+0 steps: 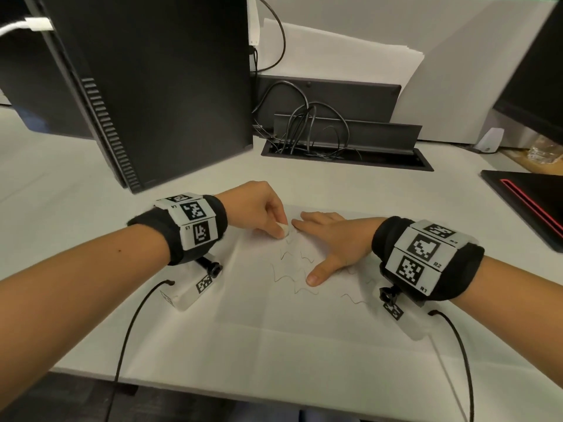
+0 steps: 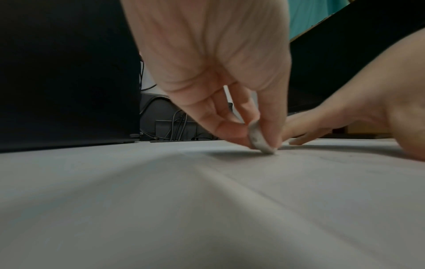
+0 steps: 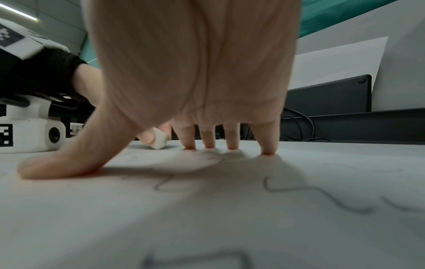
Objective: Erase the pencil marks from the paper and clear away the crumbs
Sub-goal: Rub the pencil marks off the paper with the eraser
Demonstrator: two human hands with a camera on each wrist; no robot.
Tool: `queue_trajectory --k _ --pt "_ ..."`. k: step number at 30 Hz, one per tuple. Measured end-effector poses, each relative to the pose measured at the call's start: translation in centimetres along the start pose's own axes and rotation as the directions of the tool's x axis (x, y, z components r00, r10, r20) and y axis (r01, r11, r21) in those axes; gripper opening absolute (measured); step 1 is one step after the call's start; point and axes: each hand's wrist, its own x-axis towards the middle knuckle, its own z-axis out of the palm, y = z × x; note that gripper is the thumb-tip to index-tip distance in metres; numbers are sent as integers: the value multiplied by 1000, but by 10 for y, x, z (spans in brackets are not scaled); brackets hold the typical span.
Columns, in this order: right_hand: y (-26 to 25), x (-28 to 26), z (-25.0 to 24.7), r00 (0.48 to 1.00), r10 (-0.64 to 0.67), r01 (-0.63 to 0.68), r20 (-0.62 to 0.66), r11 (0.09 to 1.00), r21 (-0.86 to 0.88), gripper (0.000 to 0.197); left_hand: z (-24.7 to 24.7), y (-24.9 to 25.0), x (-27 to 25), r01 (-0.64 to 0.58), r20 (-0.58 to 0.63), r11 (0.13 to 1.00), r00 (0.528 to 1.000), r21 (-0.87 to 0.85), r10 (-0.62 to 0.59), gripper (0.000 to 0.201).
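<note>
A white sheet of paper (image 1: 274, 300) lies on the desk, covered with wavy pencil marks (image 1: 289, 269). My left hand (image 1: 262, 208) pinches a small white eraser (image 1: 285, 230) between thumb and fingers, its lower end touching the paper near the sheet's far edge. The left wrist view shows the eraser (image 2: 260, 140) worn grey at its tip, and it (image 3: 158, 140) also appears behind my right hand in the right wrist view. My right hand (image 1: 329, 239) lies flat on the paper just right of the eraser, fingers (image 3: 232, 142) and thumb spread, holding the sheet down over pencil marks (image 3: 322, 196).
A black computer tower (image 1: 158, 86) stands at the back left. Behind the paper is an open cable tray (image 1: 344, 147) with black cables. A black pad with a red stripe (image 1: 533, 202) lies to the right. The desk's front edge (image 1: 213, 388) is near me.
</note>
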Motion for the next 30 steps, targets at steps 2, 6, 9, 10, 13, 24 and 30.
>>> queue_trajectory --k 2,6,9,10,13,24,30 --pt "-1 0 -1 1000 10 -10 -3 1000 -3 110 -1 1 0 11 -43 1000 999 -13 -12 16" --pt "-2 0 -1 1000 25 -25 5 1000 -2 109 6 9 -5 -22 84 997 996 -72 28 17" --pt "-3 -1 -1 999 46 -46 9 999 15 107 6 9 -1 -36 -18 999 999 -40 36 12" --pt "-3 -1 -1 999 52 -52 10 999 15 107 4 8 0 -33 -50 999 998 -30 32 11" --pt "-4 -1 -2 998 54 -54 13 998 10 107 6 10 -2 -43 41 997 998 -68 45 9" --pt "-4 -1 -2 997 65 -65 45 998 -4 108 4 14 -7 -22 15 996 1000 -82 23 3" --pt "-5 -2 -3 997 59 -58 58 998 -24 108 4 12 -8 -23 73 995 997 -94 30 11"
